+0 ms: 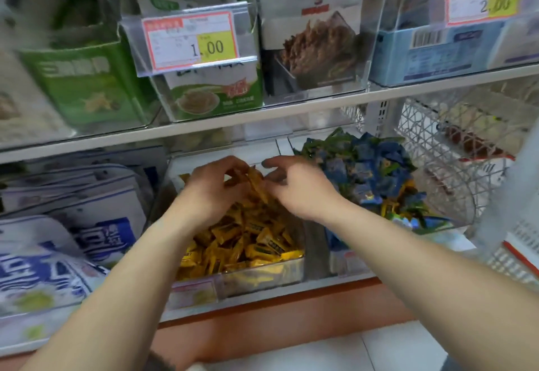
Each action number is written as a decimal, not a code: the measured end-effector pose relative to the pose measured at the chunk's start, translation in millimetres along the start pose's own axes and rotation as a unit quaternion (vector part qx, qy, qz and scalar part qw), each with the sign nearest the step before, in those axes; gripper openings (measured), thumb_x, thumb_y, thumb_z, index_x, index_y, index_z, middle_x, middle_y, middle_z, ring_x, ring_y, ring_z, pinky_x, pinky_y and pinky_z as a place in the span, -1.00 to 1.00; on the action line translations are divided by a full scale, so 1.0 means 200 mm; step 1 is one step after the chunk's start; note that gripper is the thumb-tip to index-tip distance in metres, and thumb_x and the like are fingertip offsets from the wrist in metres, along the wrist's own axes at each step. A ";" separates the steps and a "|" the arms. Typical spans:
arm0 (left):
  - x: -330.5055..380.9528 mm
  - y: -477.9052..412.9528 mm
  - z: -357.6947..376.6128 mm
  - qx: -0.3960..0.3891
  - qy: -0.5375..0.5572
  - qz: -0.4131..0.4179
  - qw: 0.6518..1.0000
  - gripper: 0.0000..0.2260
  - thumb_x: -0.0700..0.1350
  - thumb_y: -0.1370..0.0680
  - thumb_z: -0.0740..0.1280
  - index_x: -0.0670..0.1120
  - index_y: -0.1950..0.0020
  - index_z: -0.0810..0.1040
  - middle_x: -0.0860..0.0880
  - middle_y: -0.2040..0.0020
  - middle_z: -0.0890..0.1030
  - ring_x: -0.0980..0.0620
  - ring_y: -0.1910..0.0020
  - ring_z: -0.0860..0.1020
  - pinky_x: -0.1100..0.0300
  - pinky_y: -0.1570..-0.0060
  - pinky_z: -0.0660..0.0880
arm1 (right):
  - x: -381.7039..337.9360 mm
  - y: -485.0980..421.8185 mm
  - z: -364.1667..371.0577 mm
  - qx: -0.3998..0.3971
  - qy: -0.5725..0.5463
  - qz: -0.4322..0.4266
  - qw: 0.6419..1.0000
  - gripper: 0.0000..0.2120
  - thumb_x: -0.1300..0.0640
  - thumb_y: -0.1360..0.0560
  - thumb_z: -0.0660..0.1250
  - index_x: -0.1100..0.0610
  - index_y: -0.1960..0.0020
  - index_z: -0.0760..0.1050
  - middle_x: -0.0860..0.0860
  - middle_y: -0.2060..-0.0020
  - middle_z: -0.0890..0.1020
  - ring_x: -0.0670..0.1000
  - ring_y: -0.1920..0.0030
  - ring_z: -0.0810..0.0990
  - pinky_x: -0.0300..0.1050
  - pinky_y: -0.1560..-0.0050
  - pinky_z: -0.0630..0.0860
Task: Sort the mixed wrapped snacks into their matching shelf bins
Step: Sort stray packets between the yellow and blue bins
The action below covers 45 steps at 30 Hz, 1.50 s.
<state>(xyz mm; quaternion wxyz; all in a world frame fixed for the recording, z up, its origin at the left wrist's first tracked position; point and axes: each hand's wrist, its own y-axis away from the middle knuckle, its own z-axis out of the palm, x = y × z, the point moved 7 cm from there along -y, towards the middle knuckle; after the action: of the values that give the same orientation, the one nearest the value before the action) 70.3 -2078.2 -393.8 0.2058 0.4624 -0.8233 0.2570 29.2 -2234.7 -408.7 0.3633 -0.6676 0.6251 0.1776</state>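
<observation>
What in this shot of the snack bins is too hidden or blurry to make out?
Head view:
- Left hand grips yellow wrapped snacks; fingers hide how many.
- Right hand: motion blur hides whether it pinches anything.
- Lower price label: blurred, unreadable.
- Wire basket contents: mesh and blur obscure them.

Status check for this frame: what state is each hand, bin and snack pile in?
Left hand: fingers curled round a few yellow snacks.
Right hand: at the same snacks; too blurred to tell its grip.
Yellow bin: well filled, only yellow wrappers showing.
Blue snacks: heaped in the next bin, some yellow strays mixed in.
</observation>
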 end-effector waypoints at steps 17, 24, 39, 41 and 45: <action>0.69 0.13 0.57 -0.093 -0.090 0.252 0.959 -0.80 0.06 -0.57 0.33 0.09 -0.17 0.57 0.15 -0.05 0.61 0.18 -0.03 0.56 0.12 -0.01 0.56 | 0.54 0.38 -0.74 0.028 0.130 0.068 0.989 -0.96 0.01 -0.50 0.40 -0.13 0.08 0.61 -0.20 0.17 0.67 -0.25 0.14 0.60 -0.42 0.20 0.43; 0.75 0.01 0.81 -0.118 -0.137 0.220 0.959 -0.69 0.19 -0.57 0.25 0.12 -0.26 0.51 0.07 -0.09 0.65 0.01 -0.04 0.60 0.01 0.05 0.58 | 0.75 0.45 -0.60 -0.100 0.131 0.129 0.978 -0.67 -0.02 -0.57 0.32 -0.04 -0.32 0.51 -0.08 -0.17 0.63 -0.06 -0.12 0.57 -0.13 -0.15 0.47; 0.72 -0.07 0.84 -0.188 -0.049 0.162 0.967 -0.81 0.19 -0.49 0.38 0.12 0.10 0.69 0.18 0.27 0.64 0.25 0.24 0.57 0.11 0.15 0.57 | 0.71 0.40 -0.69 0.007 0.034 0.137 0.990 -0.79 0.15 -0.39 0.55 -0.01 0.06 0.56 -0.07 0.21 0.66 -0.06 0.18 0.63 -0.09 0.12 0.58; 0.73 -0.08 0.79 -0.121 -0.025 0.163 0.979 -0.84 0.15 -0.51 0.38 0.10 0.11 0.65 0.17 0.27 0.63 0.25 0.23 0.57 0.10 0.15 0.57 | 0.67 0.41 -0.81 0.059 0.037 0.121 0.990 -0.83 0.18 -0.42 0.52 -0.04 0.11 0.59 -0.09 0.20 0.67 -0.10 0.16 0.63 -0.16 0.08 0.56; 0.78 -0.07 0.72 -0.034 0.095 0.173 0.980 -0.79 0.11 -0.50 0.43 0.14 -0.11 0.56 0.26 0.06 0.59 0.31 0.08 0.55 0.41 0.12 0.48 | 0.57 0.45 -0.93 0.143 -0.030 0.088 0.985 -0.81 0.23 -0.43 0.49 -0.07 0.20 0.62 -0.08 0.22 0.70 -0.10 0.17 0.67 -0.22 0.06 0.58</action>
<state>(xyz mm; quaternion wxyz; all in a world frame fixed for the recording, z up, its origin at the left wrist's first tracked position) -7.5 -2275.2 -413.5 0.2512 0.2793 -0.8756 0.3036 -80.7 -2442.4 -387.0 0.4570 -0.5451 0.6893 0.1376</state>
